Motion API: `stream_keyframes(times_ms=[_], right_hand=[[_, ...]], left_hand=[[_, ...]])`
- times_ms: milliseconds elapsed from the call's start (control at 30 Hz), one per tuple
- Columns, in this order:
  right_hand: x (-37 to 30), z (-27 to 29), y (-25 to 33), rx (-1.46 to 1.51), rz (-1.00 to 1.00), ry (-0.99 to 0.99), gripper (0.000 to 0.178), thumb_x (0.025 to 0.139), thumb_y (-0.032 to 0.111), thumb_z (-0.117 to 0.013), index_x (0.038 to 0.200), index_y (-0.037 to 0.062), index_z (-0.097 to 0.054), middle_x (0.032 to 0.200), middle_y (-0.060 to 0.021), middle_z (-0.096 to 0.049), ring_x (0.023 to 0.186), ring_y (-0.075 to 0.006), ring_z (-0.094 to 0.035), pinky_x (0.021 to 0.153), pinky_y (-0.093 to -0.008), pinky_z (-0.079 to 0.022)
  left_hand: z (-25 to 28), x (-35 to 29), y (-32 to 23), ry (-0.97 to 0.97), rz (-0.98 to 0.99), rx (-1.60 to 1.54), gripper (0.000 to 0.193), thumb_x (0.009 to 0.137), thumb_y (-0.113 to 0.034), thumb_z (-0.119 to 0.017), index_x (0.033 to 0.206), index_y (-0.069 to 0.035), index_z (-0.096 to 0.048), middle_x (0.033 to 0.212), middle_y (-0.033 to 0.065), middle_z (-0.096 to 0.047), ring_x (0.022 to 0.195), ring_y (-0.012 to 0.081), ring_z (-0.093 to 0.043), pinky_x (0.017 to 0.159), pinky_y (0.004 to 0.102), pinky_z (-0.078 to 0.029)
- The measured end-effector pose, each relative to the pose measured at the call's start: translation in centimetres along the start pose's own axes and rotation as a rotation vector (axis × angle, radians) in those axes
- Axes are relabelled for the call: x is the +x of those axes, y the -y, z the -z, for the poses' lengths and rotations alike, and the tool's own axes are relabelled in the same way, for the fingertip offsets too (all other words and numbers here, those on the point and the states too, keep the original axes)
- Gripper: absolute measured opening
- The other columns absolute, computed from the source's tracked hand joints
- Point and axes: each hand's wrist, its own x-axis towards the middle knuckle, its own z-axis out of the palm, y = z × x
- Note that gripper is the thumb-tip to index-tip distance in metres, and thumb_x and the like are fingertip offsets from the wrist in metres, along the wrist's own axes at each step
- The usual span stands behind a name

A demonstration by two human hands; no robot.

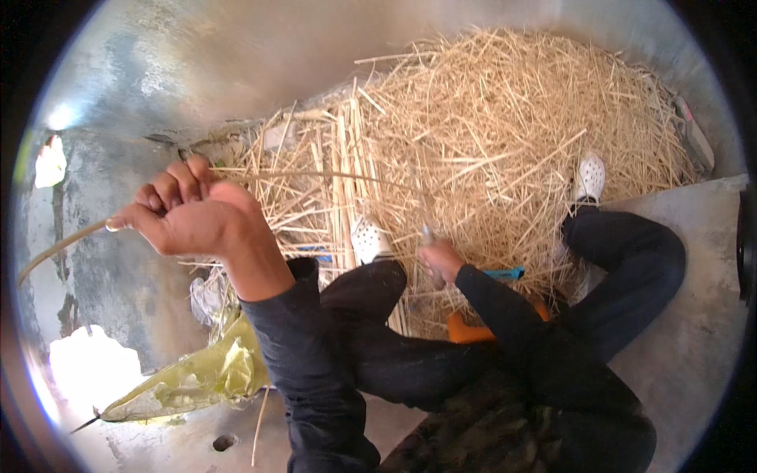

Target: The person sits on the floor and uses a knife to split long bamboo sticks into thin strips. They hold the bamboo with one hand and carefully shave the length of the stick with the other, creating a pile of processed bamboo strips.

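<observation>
My left hand (pixel 201 206), raised at the left, is closed around a long thin cane strip (pixel 315 173). One end of the strip curves down to the far left. Its other part runs right, over the pale shavings, to near my right hand (pixel 443 260). That hand is low in the middle, its fingers wrapped around a narrow greyish tool (pixel 428 235). The tool's kind is not clear, and whether it touches the strip I cannot tell.
A large heap of straw-coloured shavings (pixel 505 118) fills the back, with long pale slats (pixel 345 165) at its left. My white clogs (pixel 590 177) rest amid it. Near my lap are an orange object (pixel 467 329) and a blue one (pixel 506 273). Yellowish plastic sheeting (pixel 193 382) lies lower left.
</observation>
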Motion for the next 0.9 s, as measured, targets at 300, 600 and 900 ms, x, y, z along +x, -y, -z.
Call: stream_keyframes(times_ms=[300,600,900], right_hand=[[0.4,-2.6,-3.4,-0.533,0.491,-0.199,0.024,0.071,0.018,-0.062,0.085,-0.0021,-0.059,0.069,-0.0167,-0.060,0.070,-0.0299,-0.063,0.063,-0.0435,-0.046],[-1.6,-3.0,-2.9,-0.201,0.133,-0.134,0.028,0.070,0.016,-0.062,0.083,-0.0089,-0.058,0.061,-0.0208,-0.058,0.065,-0.0313,-0.063,0.062,-0.0438,-0.047],[5.1,5.6,-15.6,-0.592,0.061,-0.427,0.024,0.077,0.016,-0.060,0.074,-0.0069,-0.056,0.058,-0.0160,-0.055,0.053,-0.0299,-0.055,0.051,-0.0477,-0.040]], left_hand=[[-0.8,0.4,0.2,-0.038,-0.017,0.052,0.042,0.099,-0.045,-0.034,0.071,-0.015,-0.034,0.054,-0.0033,-0.024,0.044,0.0092,-0.018,0.044,0.0244,-0.017],[0.6,1.4,0.6,-0.109,-0.045,0.093,0.044,0.098,-0.049,-0.039,0.071,-0.015,-0.030,0.059,-0.0034,-0.021,0.048,0.0091,-0.017,0.045,0.0252,-0.018],[2.0,3.5,-1.0,-0.133,-0.019,0.113,0.040,0.099,-0.040,-0.037,0.070,-0.013,-0.033,0.057,-0.0019,-0.024,0.048,0.0110,-0.024,0.046,0.0272,-0.021]])
